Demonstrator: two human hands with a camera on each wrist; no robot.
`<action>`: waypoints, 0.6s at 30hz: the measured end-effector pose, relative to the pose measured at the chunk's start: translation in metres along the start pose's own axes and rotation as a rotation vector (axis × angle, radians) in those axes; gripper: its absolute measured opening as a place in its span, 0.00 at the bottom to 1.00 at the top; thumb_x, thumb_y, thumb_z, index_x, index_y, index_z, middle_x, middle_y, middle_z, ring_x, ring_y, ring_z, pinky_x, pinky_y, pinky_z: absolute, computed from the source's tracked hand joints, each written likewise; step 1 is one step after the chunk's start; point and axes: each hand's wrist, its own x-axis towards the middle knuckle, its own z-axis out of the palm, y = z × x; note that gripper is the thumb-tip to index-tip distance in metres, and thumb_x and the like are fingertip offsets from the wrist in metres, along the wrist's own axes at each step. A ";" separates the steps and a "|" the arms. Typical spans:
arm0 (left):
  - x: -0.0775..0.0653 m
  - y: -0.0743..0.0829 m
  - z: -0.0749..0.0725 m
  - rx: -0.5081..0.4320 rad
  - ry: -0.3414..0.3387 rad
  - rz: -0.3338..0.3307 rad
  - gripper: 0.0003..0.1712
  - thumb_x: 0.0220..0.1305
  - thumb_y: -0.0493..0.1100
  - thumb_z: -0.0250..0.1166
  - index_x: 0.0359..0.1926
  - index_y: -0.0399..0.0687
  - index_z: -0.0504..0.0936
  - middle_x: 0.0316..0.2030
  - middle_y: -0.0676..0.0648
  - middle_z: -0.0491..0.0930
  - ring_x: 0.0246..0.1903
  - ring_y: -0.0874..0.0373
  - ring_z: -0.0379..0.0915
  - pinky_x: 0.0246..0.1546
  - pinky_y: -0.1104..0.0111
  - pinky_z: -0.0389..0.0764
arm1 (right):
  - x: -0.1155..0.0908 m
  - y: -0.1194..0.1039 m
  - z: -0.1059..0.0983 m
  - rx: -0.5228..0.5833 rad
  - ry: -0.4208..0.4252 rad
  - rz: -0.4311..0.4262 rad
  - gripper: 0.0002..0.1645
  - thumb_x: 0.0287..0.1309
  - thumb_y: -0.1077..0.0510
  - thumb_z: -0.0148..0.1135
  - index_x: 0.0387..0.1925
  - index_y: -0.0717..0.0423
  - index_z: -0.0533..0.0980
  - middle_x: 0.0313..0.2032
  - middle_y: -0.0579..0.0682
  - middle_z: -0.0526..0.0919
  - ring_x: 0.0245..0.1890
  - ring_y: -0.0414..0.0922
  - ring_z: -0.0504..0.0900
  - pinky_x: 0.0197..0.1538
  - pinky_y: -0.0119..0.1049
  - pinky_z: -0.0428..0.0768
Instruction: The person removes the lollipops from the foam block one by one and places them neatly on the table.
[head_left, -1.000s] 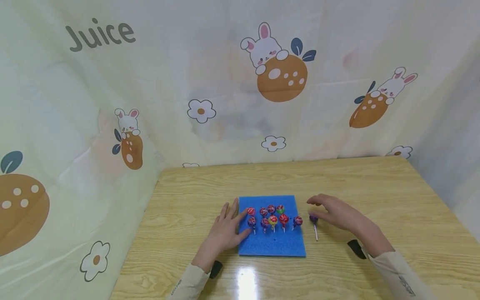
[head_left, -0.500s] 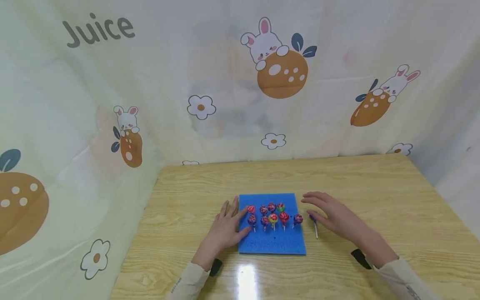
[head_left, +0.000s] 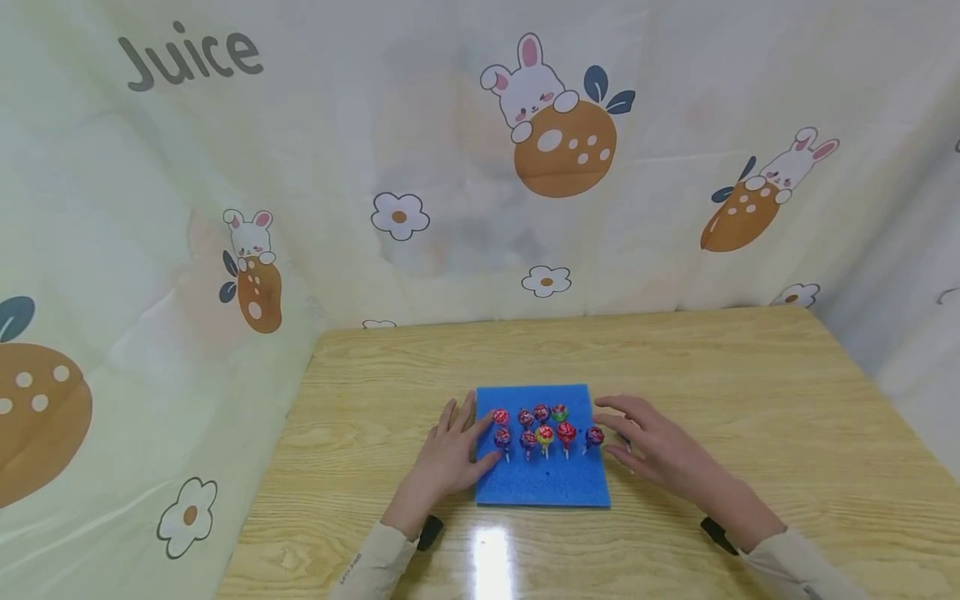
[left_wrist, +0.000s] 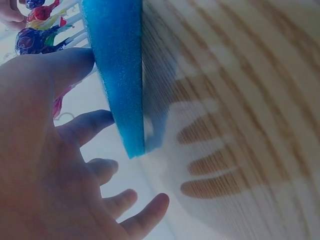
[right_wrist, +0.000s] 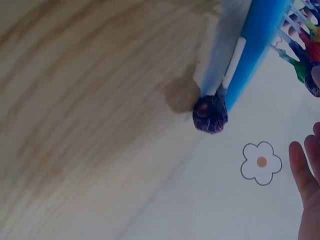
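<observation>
Several wrapped lollipops stand upright by their sticks in a blue foam sheet (head_left: 540, 485) on the table. My left hand (head_left: 448, 460) rests spread on the sheet's left edge; its thumb and index finger press the foam (left_wrist: 117, 75), close to a pink-red lollipop (head_left: 501, 417). At the right edge, my right hand (head_left: 656, 446) hovers with loosely extended fingers beside the rightmost purple lollipop (head_left: 595, 436); contact is unclear. One loose purple lollipop (right_wrist: 210, 114) lies on the table beside the sheet, mostly hidden beneath the right hand in the head view.
A wood-grain table (head_left: 390, 367) surrounds the sheet. Behind it and on the left hangs a pale curtain (head_left: 450, 275) printed with rabbits, fruit and flowers. Dark wrist straps (head_left: 430, 533) show under the sleeves.
My right hand has moved left from above the loose lollipop to the rightmost lollipop in the foam. The left hand stays in place. The view has tilted slightly.
</observation>
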 end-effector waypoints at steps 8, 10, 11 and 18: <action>-0.001 0.001 -0.002 -0.006 -0.002 0.003 0.39 0.70 0.67 0.55 0.76 0.60 0.63 0.81 0.43 0.41 0.79 0.35 0.37 0.70 0.35 0.59 | -0.001 -0.001 0.008 0.010 -0.009 0.014 0.26 0.52 0.59 0.76 0.53 0.56 0.80 0.60 0.57 0.78 0.58 0.50 0.76 0.58 0.32 0.76; -0.001 0.002 -0.002 -0.006 -0.001 0.002 0.39 0.70 0.67 0.55 0.76 0.60 0.63 0.81 0.43 0.42 0.79 0.35 0.38 0.70 0.35 0.60 | -0.001 -0.001 0.008 0.014 -0.005 0.007 0.24 0.53 0.59 0.75 0.52 0.57 0.80 0.59 0.57 0.78 0.58 0.50 0.77 0.57 0.33 0.76; -0.001 0.002 -0.002 -0.005 -0.002 0.000 0.39 0.70 0.67 0.55 0.76 0.60 0.63 0.81 0.44 0.41 0.79 0.35 0.37 0.70 0.35 0.59 | -0.001 -0.001 0.009 0.012 -0.002 0.004 0.23 0.54 0.58 0.75 0.52 0.57 0.80 0.59 0.56 0.78 0.57 0.50 0.77 0.56 0.35 0.77; 0.000 0.001 -0.001 -0.002 0.006 0.001 0.39 0.70 0.67 0.55 0.76 0.60 0.63 0.81 0.44 0.42 0.79 0.35 0.38 0.70 0.35 0.59 | -0.001 -0.002 0.012 0.005 0.021 0.009 0.18 0.66 0.51 0.65 0.51 0.58 0.80 0.57 0.58 0.79 0.56 0.50 0.78 0.57 0.33 0.77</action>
